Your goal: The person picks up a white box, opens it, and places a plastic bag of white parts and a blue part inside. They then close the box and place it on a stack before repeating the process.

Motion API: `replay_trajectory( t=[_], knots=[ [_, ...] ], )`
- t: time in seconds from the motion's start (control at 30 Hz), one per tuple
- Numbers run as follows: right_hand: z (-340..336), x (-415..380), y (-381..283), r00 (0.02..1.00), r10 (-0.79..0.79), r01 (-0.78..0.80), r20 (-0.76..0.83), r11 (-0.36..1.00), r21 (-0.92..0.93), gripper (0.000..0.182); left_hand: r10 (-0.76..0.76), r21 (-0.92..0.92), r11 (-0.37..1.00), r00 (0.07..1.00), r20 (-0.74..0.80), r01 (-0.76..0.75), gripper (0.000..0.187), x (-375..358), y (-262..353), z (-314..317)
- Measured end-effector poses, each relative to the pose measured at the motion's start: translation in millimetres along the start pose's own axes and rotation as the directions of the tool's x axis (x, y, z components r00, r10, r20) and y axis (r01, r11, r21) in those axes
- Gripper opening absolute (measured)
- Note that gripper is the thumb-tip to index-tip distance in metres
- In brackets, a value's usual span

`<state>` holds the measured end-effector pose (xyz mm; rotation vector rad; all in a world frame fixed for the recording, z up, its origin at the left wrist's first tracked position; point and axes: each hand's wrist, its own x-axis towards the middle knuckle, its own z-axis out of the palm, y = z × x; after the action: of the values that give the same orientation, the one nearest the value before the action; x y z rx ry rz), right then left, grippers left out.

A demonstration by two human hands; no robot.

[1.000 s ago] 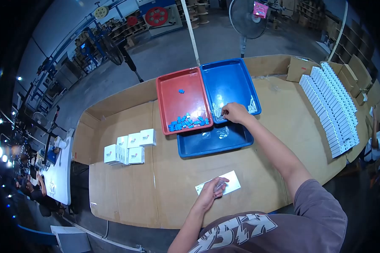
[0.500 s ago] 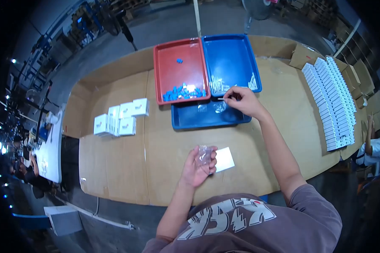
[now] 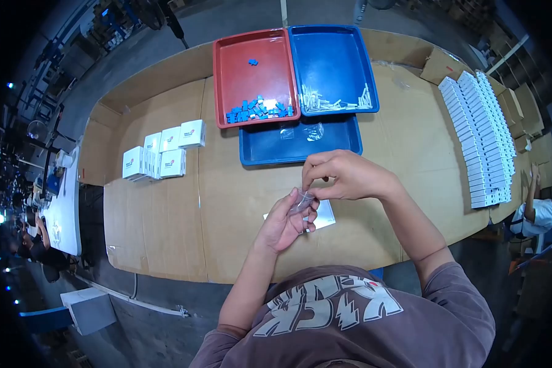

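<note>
My left hand (image 3: 281, 226) is closed around a small clear plastic bag (image 3: 301, 202), held above the cardboard table top. My right hand (image 3: 348, 176) has its fingers pinched together at the bag's upper end; what is between the fingertips is hidden. Beneath the hands lies a flat white rectangular piece (image 3: 327, 216), partly covered by them. Beyond the hands, a lower blue tray (image 3: 270, 156) has some clear plastic bags (image 3: 313, 131) in it. An upper blue tray (image 3: 328, 58) contains many thin white sticks (image 3: 331, 103), mostly along its near edge.
A red tray (image 3: 251, 49) contains small blue pieces (image 3: 260, 110). Small white boxes (image 3: 173, 162) stand at the left, and long rows of white boxes (image 3: 475, 141) line the right. A cardboard wall (image 3: 159, 76) edges the table. Another person (image 3: 536, 211) sits at far right.
My right hand has moved from the upper blue tray's near edge, where it pinched a thin white stick, down to the bag in my left hand. The camera view has shifted.
</note>
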<state>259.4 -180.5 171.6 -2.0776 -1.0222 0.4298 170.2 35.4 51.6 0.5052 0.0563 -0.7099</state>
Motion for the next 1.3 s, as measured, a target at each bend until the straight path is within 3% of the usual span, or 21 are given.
replay_trajectory(
  t=[0.13, 0.2, 0.33, 0.43, 0.53, 0.63, 0.73, 0.83, 0.87, 0.93, 1.0, 1.1, 1.17, 1.23, 1.3],
  knots=[
    [4.4, 10.9, 7.3, 0.988, -0.082, 0.079, 0.130, 0.996, 0.030, 0.019, 0.011, -0.033, 0.999, 0.998, 0.056, -0.009, 0.047, -3.1, 1.1, 0.3],
    [1.9, 14.0, 6.3, 0.984, -0.036, 0.015, 0.173, 0.992, 0.124, 0.024, 0.016, -0.062, 0.998, 0.997, 0.072, -0.012, 0.049, -4.7, 2.7, -1.2],
    [2.3, 17.6, 2.4, 0.974, -0.014, -0.033, 0.228, 0.978, 0.205, 0.035, 0.109, 0.034, 0.993, 0.994, 0.009, -0.109, 0.048, -6.8, 1.4, -6.9],
    [13.1, 20.3, 4.9, 0.961, -0.102, 0.056, 0.258, 0.982, 0.179, 0.041, 0.159, 0.123, 0.980, 0.987, -0.027, -0.155, 0.048, -8.0, 3.6, -4.5],
    [18.8, 21.8, 7.7, 0.940, -0.076, 0.027, 0.334, 0.988, 0.150, 0.043, 0.195, 0.194, 0.963, 0.980, -0.029, -0.186, 0.049, -6.1, 8.5, 1.5],
    [6.4, 22.0, -4.0, 0.970, 0.005, -0.053, 0.242, 0.980, 0.193, 0.046, 0.206, 0.218, 0.954, 0.978, 0.018, -0.204, 0.050, -4.9, 14.0, -3.0],
    [-3.6, 25.8, -18.8, 0.957, 0.141, -0.187, 0.254, 0.968, 0.166, 0.049, 0.194, 0.212, 0.958, 0.981, 0.027, -0.195, 0.050, -5.1, 17.6, -2.8],
    [10.5, 24.2, -12.5, 0.952, 0.026, -0.035, 0.306, 0.999, 0.023, 0.051, 0.183, 0.213, 0.962, 0.983, -0.025, -0.174, 0.048, -6.5, 15.8, -1.5],
    [11.2, 23.5, -14.7, 0.935, 0.058, -0.069, 0.349, 0.997, 0.019, 0.050, 0.175, 0.222, 0.961, 0.984, -0.033, -0.163, 0.048, -5.9, 13.8, -7.8],
    [16.4, 20.4, -9.1, 0.940, 0.031, -0.071, 0.339, 0.992, 0.107, 0.050, 0.177, 0.231, 0.959, 0.984, -0.030, -0.165, 0.046, -5.5, 10.0, -11.5],
    [9.9, 21.0, -3.9, 0.934, -0.013, -0.066, 0.356, 0.976, 0.209, 0.044, 0.145, 0.120, 0.981, 0.987, 0.064, -0.152, 0.046, -5.6, 7.4, -13.9],
    [-9.3, 24.9, 38.6, 0.994, -0.028, -0.011, 0.109, 0.941, 0.338, 0.033, 0.033, -0.030, 0.999, 0.997, 0.071, -0.031, 0.053, -6.4, 7.1, -8.2],
    [-32.9, 40.3, 76.9, 0.979, 0.192, -0.162, -0.075, 0.942, 0.293, 0.023, -0.052, -0.164, 0.984, 0.994, 0.100, 0.068, 0.057, -7.7, 3.5, -15.3],
    [-48.1, 56.0, 131.8, 0.868, 0.204, -0.272, -0.452, 0.958, -0.092, 0.020, -0.076, -0.139, 0.986, 0.994, 0.074, 0.086, 0.059, -7.4, -0.2, -15.6],
    [-52.0, 67.8, 166.6, 0.784, 0.280, -0.439, -0.554, 0.881, -0.176, 0.020, -0.076, -0.080, 0.993, 0.995, 0.059, 0.081, 0.058, -6.0, -5.2, -17.6]
  ],
)
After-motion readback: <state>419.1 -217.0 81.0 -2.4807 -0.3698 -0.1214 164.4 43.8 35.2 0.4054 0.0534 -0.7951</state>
